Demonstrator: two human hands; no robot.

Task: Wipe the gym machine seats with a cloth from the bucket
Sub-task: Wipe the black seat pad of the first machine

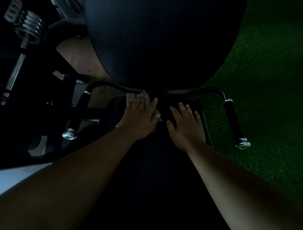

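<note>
The scene is dim. A black padded seat (151, 158) lies low in the middle, with a large black ribbed back pad (158, 39) above it. My left hand (140, 118) presses flat on a grey cloth (130, 97) at the seat's far end, fingers straight. Cloth edges show past the fingertips and beside the thumb. My right hand (186, 123) rests flat on the seat just right of it, fingers spread and holding nothing. No bucket is in view.
Two black handles with chrome end caps flank the seat, the left handle (78, 112) and the right handle (233, 121). A bar with stacked chrome weight plates (31, 26) stands at upper left. Green turf (268, 84) covers the floor on the right.
</note>
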